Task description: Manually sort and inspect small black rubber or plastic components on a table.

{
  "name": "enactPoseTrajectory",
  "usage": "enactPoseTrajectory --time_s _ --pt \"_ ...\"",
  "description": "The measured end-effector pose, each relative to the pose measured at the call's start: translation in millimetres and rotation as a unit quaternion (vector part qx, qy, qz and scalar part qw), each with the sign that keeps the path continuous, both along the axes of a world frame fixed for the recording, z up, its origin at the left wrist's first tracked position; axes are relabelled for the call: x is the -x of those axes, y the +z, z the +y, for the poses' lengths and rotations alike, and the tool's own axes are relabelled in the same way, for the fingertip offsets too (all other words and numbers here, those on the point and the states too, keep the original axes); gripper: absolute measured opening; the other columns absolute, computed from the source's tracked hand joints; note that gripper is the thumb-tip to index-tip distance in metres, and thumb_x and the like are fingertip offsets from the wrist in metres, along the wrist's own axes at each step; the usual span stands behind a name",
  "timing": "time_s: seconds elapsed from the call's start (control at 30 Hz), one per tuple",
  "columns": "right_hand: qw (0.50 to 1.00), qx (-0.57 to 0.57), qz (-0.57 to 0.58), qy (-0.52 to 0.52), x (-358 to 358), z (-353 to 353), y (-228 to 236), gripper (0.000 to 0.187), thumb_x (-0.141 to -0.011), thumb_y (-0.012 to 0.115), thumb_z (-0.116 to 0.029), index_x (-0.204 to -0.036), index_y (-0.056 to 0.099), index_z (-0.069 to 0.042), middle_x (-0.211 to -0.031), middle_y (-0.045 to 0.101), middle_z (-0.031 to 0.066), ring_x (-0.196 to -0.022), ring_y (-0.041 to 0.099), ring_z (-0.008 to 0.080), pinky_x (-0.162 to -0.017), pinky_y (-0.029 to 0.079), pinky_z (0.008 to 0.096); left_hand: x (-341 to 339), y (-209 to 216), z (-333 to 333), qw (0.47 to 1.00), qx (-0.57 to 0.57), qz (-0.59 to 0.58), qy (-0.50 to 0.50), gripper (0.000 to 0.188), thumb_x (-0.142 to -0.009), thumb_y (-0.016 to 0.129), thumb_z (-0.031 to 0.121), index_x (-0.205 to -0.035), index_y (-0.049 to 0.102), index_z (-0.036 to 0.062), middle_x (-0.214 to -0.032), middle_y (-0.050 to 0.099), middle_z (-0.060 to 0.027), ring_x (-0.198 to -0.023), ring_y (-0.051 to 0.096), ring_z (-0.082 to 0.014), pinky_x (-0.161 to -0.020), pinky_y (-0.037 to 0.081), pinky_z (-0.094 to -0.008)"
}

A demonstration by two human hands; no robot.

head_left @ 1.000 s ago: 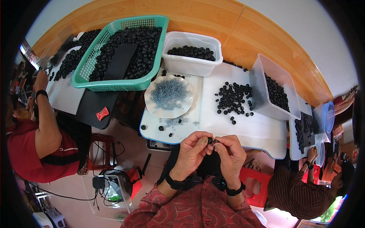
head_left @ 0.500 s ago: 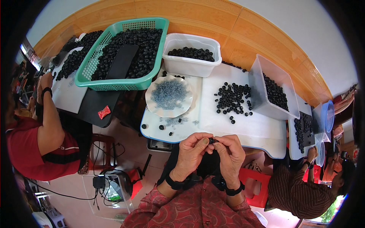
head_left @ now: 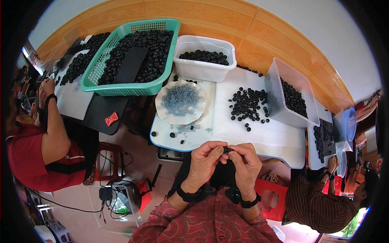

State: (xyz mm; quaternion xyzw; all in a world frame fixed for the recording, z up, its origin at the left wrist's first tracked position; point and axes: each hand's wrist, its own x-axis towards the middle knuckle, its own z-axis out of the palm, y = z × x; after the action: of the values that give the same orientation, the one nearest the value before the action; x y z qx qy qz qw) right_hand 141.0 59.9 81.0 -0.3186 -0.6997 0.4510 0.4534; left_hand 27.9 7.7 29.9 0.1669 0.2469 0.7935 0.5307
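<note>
Just in front of the table's near edge, my left hand (head_left: 203, 165) and my right hand (head_left: 245, 165) meet, fingertips pinched together. Between them is a small black round part (head_left: 227, 150), mostly covered by the fingers. Beyond my hands, a white wavy-rimmed plate (head_left: 163, 110) carries a heap of tiny bluish clear pieces (head_left: 181, 99). To its right, many loose black round parts (head_left: 248, 103) lie spread on the white table (head_left: 259, 139). A few more black parts (head_left: 172, 135) sit near the table's left front edge.
Behind the plate stand a green basket (head_left: 121, 90) with black parts and a dark phone (head_left: 130, 65), and a white tub (head_left: 204, 72). A clear bin (head_left: 279, 95) is at right. Co-workers sit on both sides; a red wrapped packet (head_left: 111, 118) lies left.
The black part has turned slightly between my fingertips, while my hands stay in nearly the same place. The co-worker at the left has shifted an arm a little.
</note>
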Motion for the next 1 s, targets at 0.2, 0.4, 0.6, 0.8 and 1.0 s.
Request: enactPoseTrajectory --time_s 0.2,0.4,0.6,0.8,1.0 --pt "1.000 0.006 -0.001 0.002 0.6 0.6 -0.7 0.015 -0.088 0.068 0.002 -0.103 0.070 -0.001 -0.094 0.061 0.0049 -0.083 0.060 0.0114 -0.072 0.048 0.0225 0.1 -1.1 0.2 1.000 0.010 0.000 -0.001 0.020 -0.097 0.060 0.004 -0.114 0.064 -0.0034 -0.093 0.068 -0.0099 -0.079 0.064 -0.0129 -0.070 0.054 -0.0238" --pt "1.000 0.002 -0.005 0.008 0.2 3.0 -1.7 0.015 -0.088 0.068 0.002 -0.103 0.070 -0.001 -0.095 0.061 0.0050 -0.083 0.060 0.0117 -0.072 0.048 0.0228 -0.1 -1.4 0.9 1.000 0.013 0.012 0.004 0.020 -0.097 0.060 0.004 -0.114 0.064 -0.0040 -0.093 0.068 -0.0100 -0.079 0.064 -0.0127 -0.070 0.054 -0.0238" --pt "1.000 0.017 0.001 0.012 2.3 2.3 -2.7 0.015 -0.088 0.067 0.004 -0.103 0.069 0.001 -0.095 0.061 0.0057 -0.084 0.062 0.0115 -0.072 0.049 0.0223 1.4 -4.6 -0.1 1.000 0.020 0.016 0.005 0.019 -0.096 0.061 0.004 -0.112 0.064 -0.0040 -0.098 0.068 -0.0116 -0.081 0.064 -0.0154 -0.069 0.053 -0.0269" --pt "1.000 -0.001 -0.014 0.007 2.0 1.8 -3.2 0.012 -0.089 0.066 0.005 -0.100 0.067 0.002 -0.096 0.061 0.0068 -0.081 0.063 0.0115 -0.072 0.051 0.0226 0.2 -5.0 -0.1 1.000 0.020 -0.002 -0.004 0.018 -0.095 0.062 0.007 -0.111 0.065 -0.0033 -0.097 0.067 -0.0104 -0.080 0.063 -0.0148 -0.069 0.052 -0.0266" --pt "1.000 -0.001 -0.019 0.006 2.9 0.4 -2.4 0.011 -0.089 0.066 0.005 -0.099 0.067 0.002 -0.094 0.062 0.0070 -0.080 0.064 0.0117 -0.071 0.051 0.0231 -1.3 -4.9 1.1 1.000 0.012 -0.012 -0.006 0.019 -0.095 0.063 0.009 -0.110 0.066 -0.0014 -0.096 0.067 -0.0079 -0.079 0.061 -0.0129 -0.071 0.051 -0.0254"
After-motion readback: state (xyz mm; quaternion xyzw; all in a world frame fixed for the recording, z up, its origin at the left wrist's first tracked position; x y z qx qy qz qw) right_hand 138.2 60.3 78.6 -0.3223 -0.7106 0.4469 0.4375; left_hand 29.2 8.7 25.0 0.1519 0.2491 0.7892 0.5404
